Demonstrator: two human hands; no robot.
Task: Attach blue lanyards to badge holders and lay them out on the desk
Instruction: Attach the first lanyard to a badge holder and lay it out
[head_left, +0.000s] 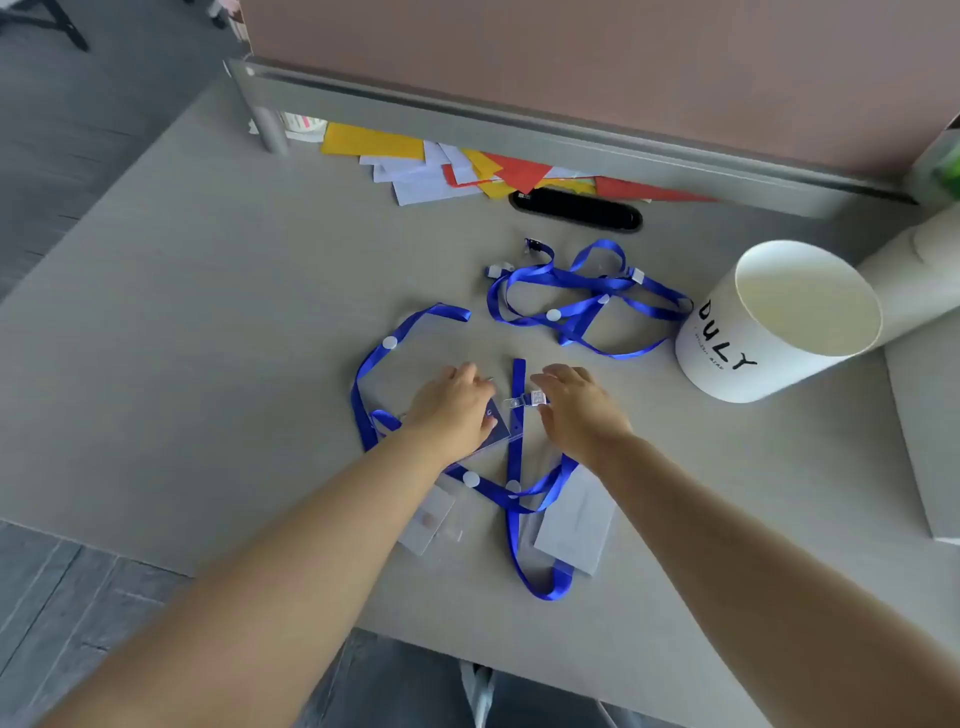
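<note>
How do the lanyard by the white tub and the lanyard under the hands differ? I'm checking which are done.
The lanyard by the white tub lies bunched, untouched, no badge holder visible on it. The lanyard under the hands spreads wider; the left hand presses a clear badge holder near its clip, the right hand alongside. Both are blue ribbon with white buttons.

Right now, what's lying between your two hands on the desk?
In the head view, between the left hand and right hand lie a blue lanyard strap and its clear clip, beside the badge holder under the left hand.
</note>
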